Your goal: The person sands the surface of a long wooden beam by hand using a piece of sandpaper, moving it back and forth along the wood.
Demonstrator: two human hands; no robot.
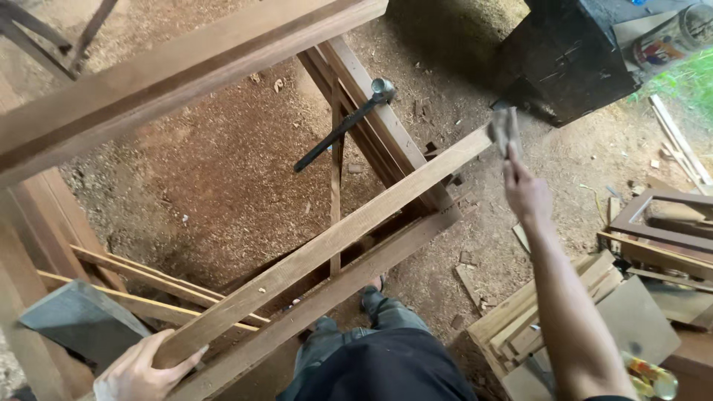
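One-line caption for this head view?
Left hand grips a long wooden plank at its near end; right hand holds a blurred tool at its far end.

head cam | looks steeply down | near | wooden frame point(327, 245), sawdust floor point(215, 163)

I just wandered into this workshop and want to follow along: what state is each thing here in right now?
Plank: slanted, near end gripped, far end raised.
Left hand: closed round the plank's near end.
Right hand: raised, gripping a blurred tool at the plank's far end.
Hammer: lying unheld on the frame.
Frame: resting on the ground below the plank.
Offcuts: stacked at the right.
Ground: covered in sawdust.
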